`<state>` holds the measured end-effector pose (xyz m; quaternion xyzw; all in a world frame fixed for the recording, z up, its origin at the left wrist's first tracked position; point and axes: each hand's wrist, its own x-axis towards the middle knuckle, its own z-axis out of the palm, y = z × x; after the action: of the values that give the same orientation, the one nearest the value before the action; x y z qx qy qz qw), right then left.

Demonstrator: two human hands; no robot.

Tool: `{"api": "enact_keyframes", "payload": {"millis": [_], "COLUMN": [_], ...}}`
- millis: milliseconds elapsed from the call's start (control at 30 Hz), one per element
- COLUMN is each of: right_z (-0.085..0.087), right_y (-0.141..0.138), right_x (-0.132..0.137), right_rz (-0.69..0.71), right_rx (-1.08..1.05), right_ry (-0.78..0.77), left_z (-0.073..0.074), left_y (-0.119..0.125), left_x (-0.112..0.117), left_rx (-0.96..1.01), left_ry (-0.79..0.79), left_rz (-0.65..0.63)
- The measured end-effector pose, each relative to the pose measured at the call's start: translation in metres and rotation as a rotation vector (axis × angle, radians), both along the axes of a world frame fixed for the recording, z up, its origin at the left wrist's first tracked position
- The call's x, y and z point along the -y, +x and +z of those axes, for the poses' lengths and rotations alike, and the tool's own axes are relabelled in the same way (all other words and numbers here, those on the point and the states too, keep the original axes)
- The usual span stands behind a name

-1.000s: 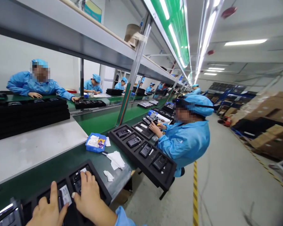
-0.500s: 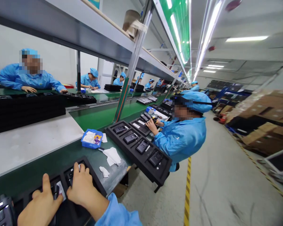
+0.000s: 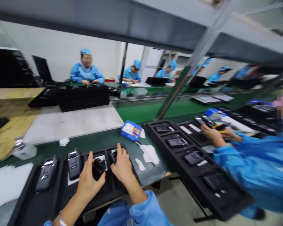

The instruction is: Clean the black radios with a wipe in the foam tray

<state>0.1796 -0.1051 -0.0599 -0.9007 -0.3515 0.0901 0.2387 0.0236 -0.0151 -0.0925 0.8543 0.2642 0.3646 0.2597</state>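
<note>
The left hand grasps a small black device over the black tray; the right hand presses flat, fingers released. Seat the device squarely, steadying the tray.

The whole view is smeared by motion, worst on the right, where the co-worker's sleeve and the long black tray beside it lose their edges and the tray's 4 devices show only as dark blocks. The left hand covers most of the small black device it grips, and the right hand hides what lies in the tray slot under its fingers, so whether those fingers hold anything cannot be told. The near tray runs off the bottom edge, the white sheet off the left edge, and the labels in the tray are too small to read.
</note>
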Motion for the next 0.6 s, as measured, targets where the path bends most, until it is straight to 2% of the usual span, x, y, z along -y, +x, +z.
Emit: {"api": "enact_keyframes", "payload": {"millis": [100,200,300,433,600], "right_z": [-0.015,-0.037,-0.062,-0.083,-0.087], "right_y": [0.001,-0.001,-0.008,-0.016,-0.02], "right_x": [0.018,0.036,0.055,0.078,0.092], "right_rz": [0.039,0.09,0.1,0.118,0.127], "right_rx": [0.091,0.201,0.274,0.364,0.419], "right_ry": [0.256,0.548,0.735,0.79,0.803], "left_z": [-0.005,-0.01,-0.014,-0.013,-0.009], "left_y": [-0.012,-0.02,-0.025,-0.03,-0.033], "left_x": [0.009,0.015,0.02,0.025,0.027], "left_rx": [0.104,0.201,0.25,0.266,0.24], "left_ry": [0.041,0.087,0.151,0.268,0.305], "left_rz": [-0.028,-0.037,-0.048,-0.074,-0.113]}}
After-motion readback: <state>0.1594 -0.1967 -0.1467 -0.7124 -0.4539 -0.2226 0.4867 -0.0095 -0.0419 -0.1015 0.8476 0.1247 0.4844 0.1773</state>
